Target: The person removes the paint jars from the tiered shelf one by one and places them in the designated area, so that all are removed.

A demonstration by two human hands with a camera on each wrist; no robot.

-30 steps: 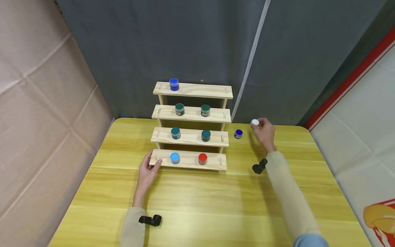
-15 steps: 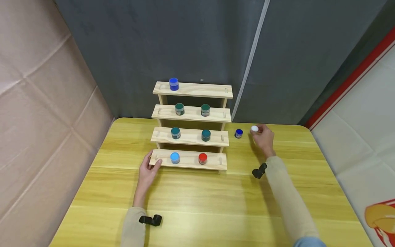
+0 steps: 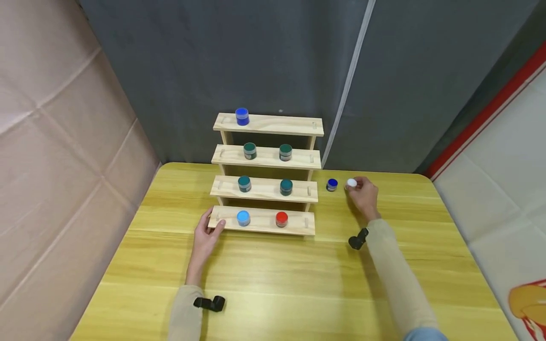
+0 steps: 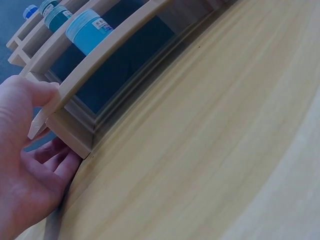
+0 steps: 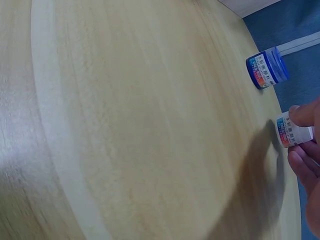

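Note:
My left hand [image 3: 204, 239] holds the left end of the lowest step of a wooden tiered display shelf [image 3: 262, 188]. In the left wrist view the thumb lies over the board and the other fingers reach behind its end. My right hand [image 3: 364, 195] pinches a small white paint jar [image 5: 292, 131] with a printed label, close over the table at the right of the shelf. Just left of it stands a dark blue paint jar [image 3: 332, 185]. On the lowest step are a light blue jar [image 3: 243, 218] and a red jar [image 3: 281, 219].
Pairs of dark green jars, such as this green jar [image 3: 250, 151], stand on the two middle steps. A blue jar [image 3: 242, 117] sits at the left of the top step. Behind the wooden table [image 3: 273, 284] rises a grey panel [image 3: 273, 57].
My right hand has lowered the white jar toward the table, beside the dark blue jar. The left hand keeps its hold on the shelf.

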